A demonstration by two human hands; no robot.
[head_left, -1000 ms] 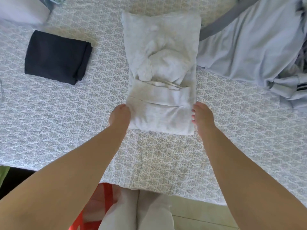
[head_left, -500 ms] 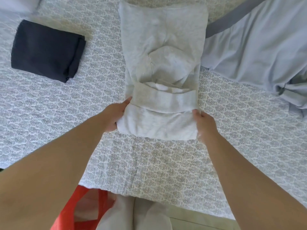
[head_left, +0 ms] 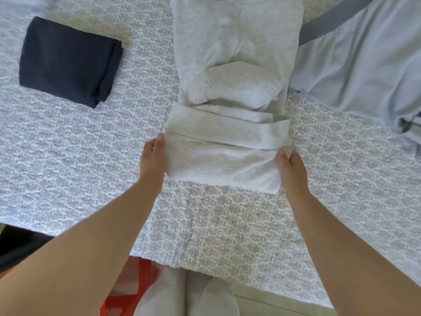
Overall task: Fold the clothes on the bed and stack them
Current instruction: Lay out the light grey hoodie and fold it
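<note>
A light grey sweatshirt (head_left: 237, 65) lies lengthwise in the middle of the patterned bed (head_left: 79, 156), its sides folded in and its near end doubled over. My left hand (head_left: 153, 157) grips the left corner of that near fold, thumb on top. At the right corner my right hand (head_left: 290, 164) pinches the fabric the same way. A folded dark navy garment (head_left: 66, 65) lies flat at the far left.
A pale blue-grey garment (head_left: 364, 65) lies spread and unfolded at the right, with a grey band near its top edge. The bed's near edge runs just below my forearms; a red bag (head_left: 129, 290) sits on the floor by my legs.
Both hands went from resting beside the sweatshirt's near end to gripping its corners, and the near fold has lifted and shifted slightly away from me.
</note>
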